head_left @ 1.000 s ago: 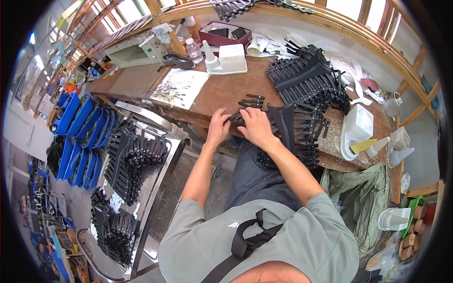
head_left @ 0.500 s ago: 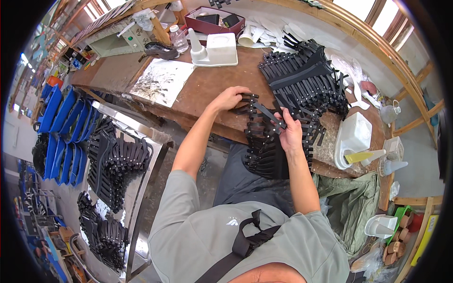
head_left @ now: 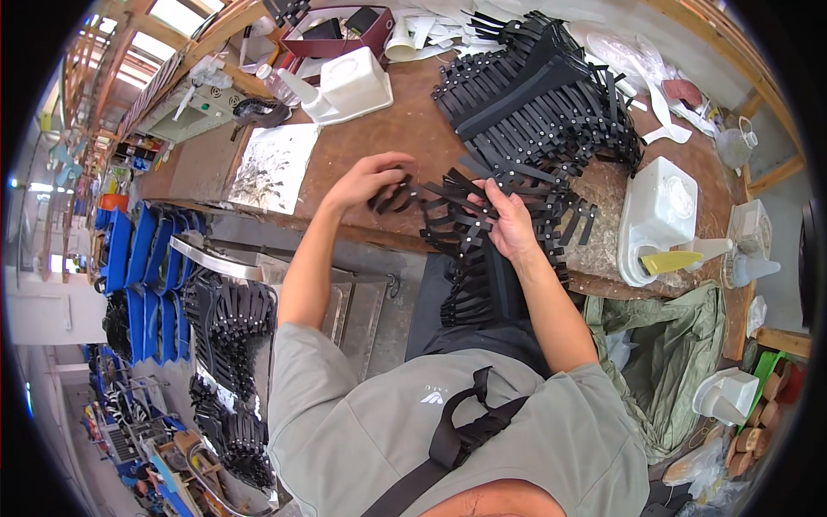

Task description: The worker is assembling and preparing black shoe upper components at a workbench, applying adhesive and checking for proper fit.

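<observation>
My right hand grips a black strappy piece made of many narrow straps with small pale dots like rivets. The piece hangs over the bench's front edge to my lap. To its left, my left hand is over the bench with fingers curled round a few short black straps; whether these join the rest is unclear. Just beyond my right hand lies a large pile of similar black strappy pieces, spread across the brown bench.
White bottles with spouts stand at the back and right. A stained white sheet lies left, near a maroon box. More strappy pieces lie on a metal-edged stand beside blue trays. Green cloth hangs at right.
My left hand has moved left, away from the piece, with short straps at its fingers. My right hand has shifted slightly left and down. The view has turned and shifted.
</observation>
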The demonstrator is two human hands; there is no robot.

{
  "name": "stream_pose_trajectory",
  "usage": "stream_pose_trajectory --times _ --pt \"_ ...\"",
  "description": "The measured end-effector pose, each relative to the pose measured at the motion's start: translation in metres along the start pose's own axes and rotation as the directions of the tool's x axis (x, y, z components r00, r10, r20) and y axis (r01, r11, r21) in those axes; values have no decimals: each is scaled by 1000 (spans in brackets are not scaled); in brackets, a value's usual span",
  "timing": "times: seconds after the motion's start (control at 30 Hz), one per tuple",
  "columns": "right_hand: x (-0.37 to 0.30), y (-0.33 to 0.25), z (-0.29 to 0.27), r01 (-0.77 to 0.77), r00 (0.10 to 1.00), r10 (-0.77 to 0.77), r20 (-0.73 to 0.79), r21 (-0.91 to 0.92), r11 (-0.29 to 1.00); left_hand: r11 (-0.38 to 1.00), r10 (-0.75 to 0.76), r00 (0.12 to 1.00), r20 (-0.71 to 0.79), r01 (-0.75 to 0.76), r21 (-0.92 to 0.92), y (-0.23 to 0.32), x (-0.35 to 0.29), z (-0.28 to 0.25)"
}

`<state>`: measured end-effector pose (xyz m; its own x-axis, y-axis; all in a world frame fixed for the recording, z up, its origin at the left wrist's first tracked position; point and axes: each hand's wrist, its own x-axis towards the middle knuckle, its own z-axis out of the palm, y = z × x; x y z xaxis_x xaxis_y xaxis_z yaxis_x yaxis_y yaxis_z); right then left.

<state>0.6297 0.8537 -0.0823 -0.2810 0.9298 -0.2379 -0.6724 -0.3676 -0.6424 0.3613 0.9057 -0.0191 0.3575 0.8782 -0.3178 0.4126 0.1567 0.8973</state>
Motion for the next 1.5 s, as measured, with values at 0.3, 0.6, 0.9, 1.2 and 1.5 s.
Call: stream_pose_trajectory --times 0.3,0.6,0.9,1.2,1.5 --pt "-2 2 2 24 999 -24 41 -2 1000 672 191 981 -22 -147 -725 -38 -113 13" --pt "-6 0 1 63 998 -63 5 -87 994 957 275 783 -559 -168 236 -56 -93 50" --pt "-42 -13 73 357 933 -339 117 -405 842 652 220 697 -682 -625 -429 -38 -95 76" --pt "-59 23 116 590 751 -624 218 -646 485 462 23 894 -447 -406 -788 -57 -114 64" --pt "-51 80 139 546 666 -221 713 -667 -506 236 113 849 -517 -528 -816 -43 -135 76"
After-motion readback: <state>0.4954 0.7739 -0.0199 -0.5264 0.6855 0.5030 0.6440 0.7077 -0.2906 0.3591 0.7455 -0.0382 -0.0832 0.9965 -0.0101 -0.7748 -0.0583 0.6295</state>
